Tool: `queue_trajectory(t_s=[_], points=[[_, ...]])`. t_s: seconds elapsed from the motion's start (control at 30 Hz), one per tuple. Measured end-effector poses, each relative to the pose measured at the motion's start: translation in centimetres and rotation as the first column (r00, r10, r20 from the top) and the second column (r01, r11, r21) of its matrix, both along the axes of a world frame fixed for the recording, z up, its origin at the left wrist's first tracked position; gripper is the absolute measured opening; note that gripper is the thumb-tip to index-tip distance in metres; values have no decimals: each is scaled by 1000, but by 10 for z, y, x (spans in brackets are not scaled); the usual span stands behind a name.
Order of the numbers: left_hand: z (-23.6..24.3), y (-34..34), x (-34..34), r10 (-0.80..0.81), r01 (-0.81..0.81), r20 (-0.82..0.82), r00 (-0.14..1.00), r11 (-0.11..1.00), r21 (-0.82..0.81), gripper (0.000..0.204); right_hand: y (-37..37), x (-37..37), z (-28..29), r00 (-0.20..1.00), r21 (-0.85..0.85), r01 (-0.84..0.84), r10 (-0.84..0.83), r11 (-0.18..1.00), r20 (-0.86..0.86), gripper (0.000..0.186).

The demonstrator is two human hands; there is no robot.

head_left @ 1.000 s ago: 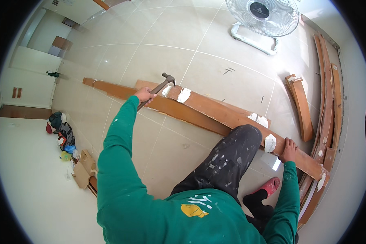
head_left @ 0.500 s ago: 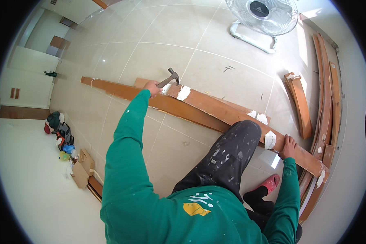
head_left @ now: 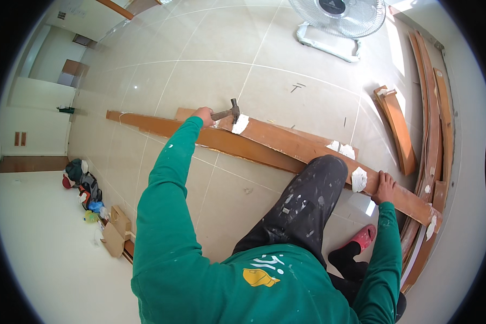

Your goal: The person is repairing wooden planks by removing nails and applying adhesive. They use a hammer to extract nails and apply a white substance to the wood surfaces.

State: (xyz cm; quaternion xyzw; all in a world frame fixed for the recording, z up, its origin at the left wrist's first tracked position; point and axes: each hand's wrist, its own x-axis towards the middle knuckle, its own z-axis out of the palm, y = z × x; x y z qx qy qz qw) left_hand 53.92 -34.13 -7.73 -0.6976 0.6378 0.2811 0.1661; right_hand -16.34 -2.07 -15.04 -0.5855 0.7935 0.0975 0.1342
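Observation:
My left hand (head_left: 204, 115) is closed round the handle of a claw hammer (head_left: 235, 111). The hammer's head is over the far end of a long brown wooden board (head_left: 289, 139), beside a white patch (head_left: 240, 124) on it; whether they touch, I cannot tell. Toward the board's near right end, my right hand (head_left: 384, 189) grips its edge. My bent knee (head_left: 326, 173) is against the board's middle. Another long brown board (head_left: 243, 155) lies partly under the first and stretches off to the left.
Long boards (head_left: 429, 119) are piled along the right wall, with a shorter wooden piece (head_left: 396, 129) beside them. A floor fan (head_left: 337, 16) stands at the far right. Thin dark nail-like pieces (head_left: 297, 87) lie on the tiles. Bags (head_left: 86, 183) and a cardboard box (head_left: 116, 232) are at left.
The hammer's head has come down toward the board, and its handle is now closer to level. My right hand keeps its grip on the board. The whole view has shifted slightly.

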Motion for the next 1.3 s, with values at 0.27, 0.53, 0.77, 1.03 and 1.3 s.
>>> queue_trajectory(t_s=[0.27,0.53,0.77,1.03,1.3], points=[[5,-8,2,-101,96,74,992,993,66,37,-1,10,9,1000,37,-9,9,999,14,102],[-2,16,8,331,-221,-247,911,896,386,37,1,8,8,999,57,-15,12,998,45,102],[7,44,-22,598,-329,-449,664,773,543,24,5,3,9,999,-7,-45,46,999,30,92],[-18,53,-32,545,-425,-374,750,831,358,30,6,3,8,994,-64,-63,69,996,90,97],[-16,60,-80,354,-332,-251,901,935,127,64,11,-1,9,996,-53,-72,75,996,57,96]])
